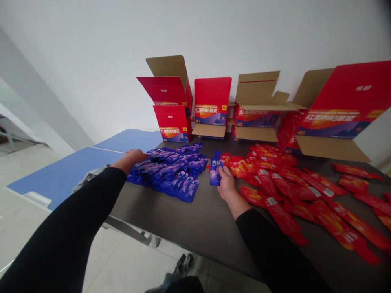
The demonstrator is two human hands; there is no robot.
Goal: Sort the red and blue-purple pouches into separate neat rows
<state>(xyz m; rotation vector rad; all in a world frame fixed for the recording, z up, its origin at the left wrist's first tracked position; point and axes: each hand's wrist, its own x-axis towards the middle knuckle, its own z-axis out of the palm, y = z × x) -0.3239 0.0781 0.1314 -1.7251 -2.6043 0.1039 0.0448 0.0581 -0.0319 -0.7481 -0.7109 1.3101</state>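
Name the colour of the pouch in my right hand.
The pouch is mostly blue, head view.

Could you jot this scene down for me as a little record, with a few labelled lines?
Right hand: holds one blue pouch
Left hand: at the left edge of the blue pile; contact unclear
Red pouches: spread across the right side
Red boxes: along the wall, several with flaps open
Dark table: under pouches and boxes
Blue table: at the left

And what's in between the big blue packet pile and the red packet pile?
The head view shows a strip of dark tabletop between the blue pile and red pile, plus one blue packet held in the right hand.
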